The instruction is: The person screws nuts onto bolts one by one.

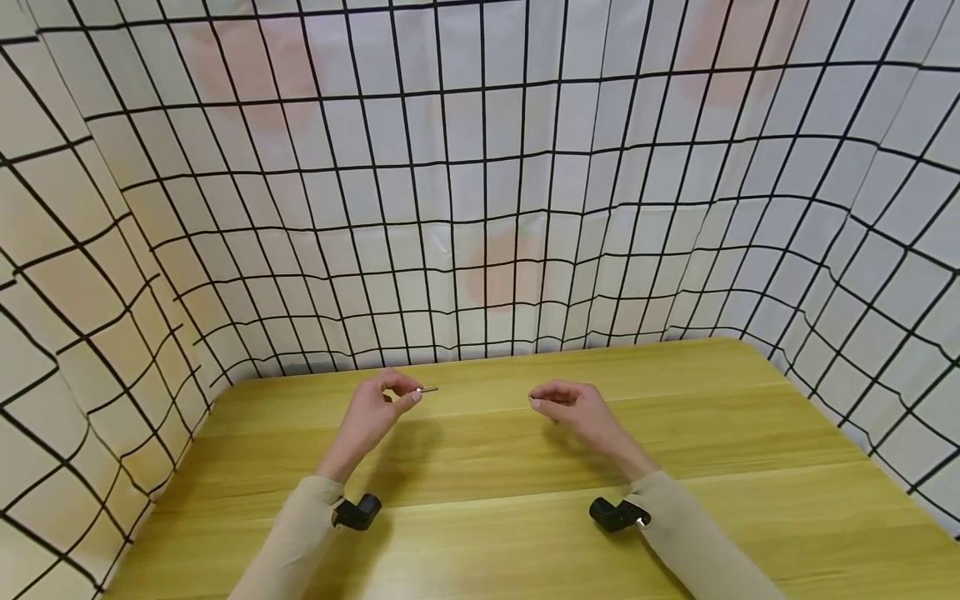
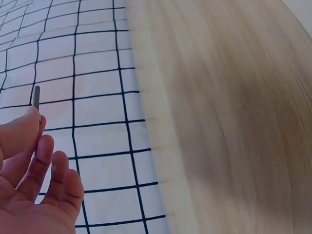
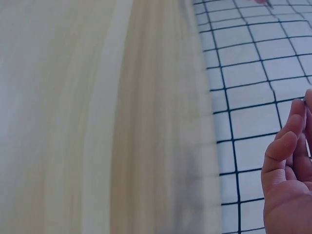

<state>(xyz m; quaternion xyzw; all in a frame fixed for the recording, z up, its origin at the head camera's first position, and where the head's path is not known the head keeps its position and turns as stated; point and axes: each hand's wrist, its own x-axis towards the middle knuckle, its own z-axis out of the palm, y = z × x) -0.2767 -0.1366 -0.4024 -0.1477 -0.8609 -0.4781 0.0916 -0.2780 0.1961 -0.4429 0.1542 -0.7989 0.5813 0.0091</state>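
Observation:
My left hand (image 1: 378, 404) is raised over the left half of the table and pinches a short, thin grey metal rod (image 1: 428, 389) between thumb and forefinger. The rod (image 2: 36, 97) points up past the thumb tip in the left wrist view; its other end is hidden by the fingers. Across a gap, my right hand (image 1: 581, 408) has thumb and forefinger pressed together around a tiny dark piece (image 1: 532, 397). Only a speck of that piece shows, so its kind cannot be told. The right hand (image 3: 290, 161) is cut off by the frame edge in its wrist view.
A wooden table (image 1: 495, 533) with a yellowish grain lies under both hands. White cloth (image 1: 502, 192) with a black grid hangs behind it and along both sides. Black wrist cameras (image 1: 358, 512) sit at both sleeve cuffs.

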